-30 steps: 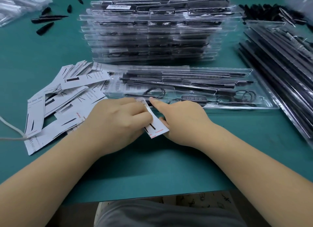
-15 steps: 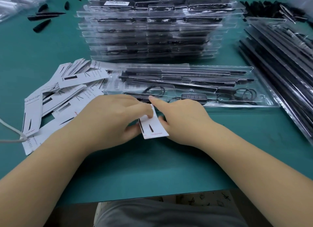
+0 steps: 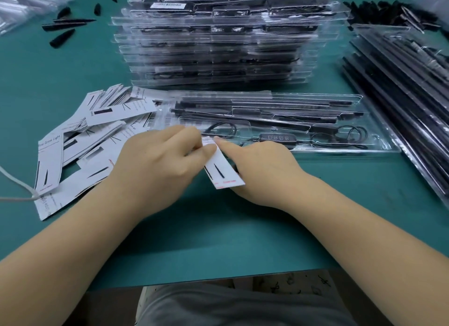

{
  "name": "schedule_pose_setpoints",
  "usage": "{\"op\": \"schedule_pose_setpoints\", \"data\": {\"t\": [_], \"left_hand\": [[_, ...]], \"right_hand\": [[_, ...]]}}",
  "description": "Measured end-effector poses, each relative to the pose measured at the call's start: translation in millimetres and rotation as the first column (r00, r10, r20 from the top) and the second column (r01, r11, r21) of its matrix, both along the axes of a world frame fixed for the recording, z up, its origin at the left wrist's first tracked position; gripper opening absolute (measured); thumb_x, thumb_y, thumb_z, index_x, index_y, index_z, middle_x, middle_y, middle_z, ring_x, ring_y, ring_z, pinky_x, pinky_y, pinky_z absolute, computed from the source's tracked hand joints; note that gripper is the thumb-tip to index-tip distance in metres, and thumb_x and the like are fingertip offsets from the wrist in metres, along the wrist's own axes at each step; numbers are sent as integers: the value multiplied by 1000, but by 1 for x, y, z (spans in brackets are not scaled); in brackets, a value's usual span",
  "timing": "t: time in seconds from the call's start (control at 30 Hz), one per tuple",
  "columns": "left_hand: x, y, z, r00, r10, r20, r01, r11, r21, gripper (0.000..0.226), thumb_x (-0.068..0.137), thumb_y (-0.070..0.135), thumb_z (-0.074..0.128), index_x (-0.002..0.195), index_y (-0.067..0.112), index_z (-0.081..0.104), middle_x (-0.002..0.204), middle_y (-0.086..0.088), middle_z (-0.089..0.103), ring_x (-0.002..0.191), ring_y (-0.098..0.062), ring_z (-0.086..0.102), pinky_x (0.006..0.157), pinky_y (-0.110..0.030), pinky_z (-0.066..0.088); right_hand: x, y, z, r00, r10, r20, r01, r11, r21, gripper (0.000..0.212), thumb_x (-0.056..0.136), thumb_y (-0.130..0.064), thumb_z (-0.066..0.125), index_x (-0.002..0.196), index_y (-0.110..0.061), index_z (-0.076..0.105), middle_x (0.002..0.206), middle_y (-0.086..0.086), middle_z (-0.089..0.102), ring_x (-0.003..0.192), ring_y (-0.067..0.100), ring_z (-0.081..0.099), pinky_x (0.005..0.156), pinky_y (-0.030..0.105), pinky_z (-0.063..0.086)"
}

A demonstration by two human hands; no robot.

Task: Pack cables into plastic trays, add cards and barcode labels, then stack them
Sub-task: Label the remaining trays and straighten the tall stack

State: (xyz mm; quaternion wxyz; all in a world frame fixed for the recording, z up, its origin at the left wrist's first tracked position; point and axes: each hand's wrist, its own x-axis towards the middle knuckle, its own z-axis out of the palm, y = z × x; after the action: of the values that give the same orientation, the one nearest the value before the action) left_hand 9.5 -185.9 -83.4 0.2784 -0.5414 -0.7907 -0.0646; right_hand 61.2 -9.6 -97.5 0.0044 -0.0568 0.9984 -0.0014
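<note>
Both hands pinch one card (image 3: pixel 224 172), left hand (image 3: pixel 161 164) at its top, right hand (image 3: pixel 263 172) alongside, just short of the open tray (image 3: pixel 379 145) already holding cables; beyond, a tall stack (image 3: pixel 218 46) looks finished, card and label apparently pending.

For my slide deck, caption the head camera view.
Both hands, left and right, hold a white card before a cable-filled plastic tray.

Flat teal green table top (image 3: pixel 218 240), thin white cord (image 3: pixel 14 187) at near left, grey cloth lap (image 3: pixel 243 306) below the table edge
</note>
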Motion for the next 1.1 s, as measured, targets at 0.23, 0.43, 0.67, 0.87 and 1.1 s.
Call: {"op": "schedule_pose_setpoints", "data": {"t": [0.23, 0.43, 0.67, 0.87, 1.1], "left_hand": [[3, 5, -5, 954, 288, 88, -286, 958, -31, 26, 50, -19, 69, 65, 0, 60, 57, -13, 49, 46, -27, 45, 33, -28, 36], [7, 11, -7, 913, 388, 129, -374, 920, -117, 29, 44, -19, 69, 59, 2, 55, 53, -12, 49, 43, -25, 43, 39, -23, 30], [14, 17, -20, 917, 372, 143, -310, 891, -331, 54, 82, 14, 33, 127, -11, 51, 125, -32, 55, 110, -44, 58, 85, -47, 52], [0, 12, -18, 875, 386, 292, -242, 872, -426, 66, 93, 46, -3, 151, 14, -3, 160, -2, -4, 146, -15, -6, 100, -16, -26], [14, 27, -12, 820, 495, 287, -372, 843, -389, 91, 80, 57, -3, 147, 2, 23, 147, -17, 35, 131, -31, 33, 110, -36, 23]], "right_hand": [[0, -1, -1, 1000, -10, -28, 9, 999, -35, 59, 93, -44, 34, 148, -33, 17, 61, -11, 31, 66, 23, 35, 46, 26, 18], [1, 3, -1, 999, 22, -47, -26, 994, -103, 60, 92, -41, 35, 148, -32, 19, 63, -11, 42, 62, 19, 32, 49, 30, 22], [1, 2, -1, 997, 35, -74, -44, 992, -119, 59, 91, -38, 35, 147, -33, 22, 64, -10, 46, 64, 19, 35, 49, 30, 22], [3, -1, -2, 997, 23, -70, -28, 997, -74, 61, 92, -34, 34, 149, -24, 16, 60, -9, 31, 54, 19, 29, 46, 27, 16], [41, -12, 6, 987, 79, -143, -72, 996, 51, 56, 84, -32, 37, 131, -7, 54, 61, 1, 61, 51, 24, 56, 41, 26, 27]]}}
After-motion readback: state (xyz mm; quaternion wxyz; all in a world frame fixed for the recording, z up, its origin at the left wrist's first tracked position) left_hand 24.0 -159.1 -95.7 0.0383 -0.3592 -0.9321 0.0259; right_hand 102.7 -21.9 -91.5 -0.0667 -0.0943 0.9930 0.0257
